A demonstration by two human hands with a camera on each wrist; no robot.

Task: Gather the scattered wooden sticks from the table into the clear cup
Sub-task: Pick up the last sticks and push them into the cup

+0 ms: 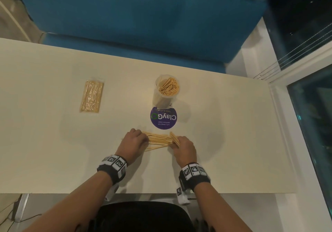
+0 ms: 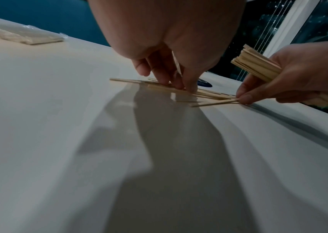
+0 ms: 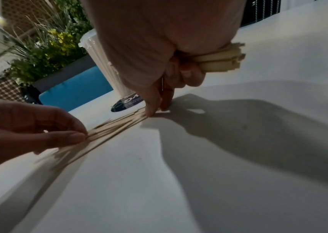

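- The left hand [image 1: 133, 141] rests bent fingertips on the left ends of the loose sticks [image 1: 158, 140]; whether it pinches them is unclear.
- These lie left-to-right on the worktop [image 1: 53, 142], spanning both hands.
- The right hand [image 1: 186, 149] grips a bundle [image 1: 174, 138] and pinches their right ends.
- The clear cup [image 1: 161, 98] stands beyond them.

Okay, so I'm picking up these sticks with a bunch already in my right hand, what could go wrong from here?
1. The right hand grips a thick bundle while its thumb and forefinger pinch at the loose sticks; the bundle may slip and scatter.
2. The clear cup looks tall and nearly full; forcing the bundle in might tip it.
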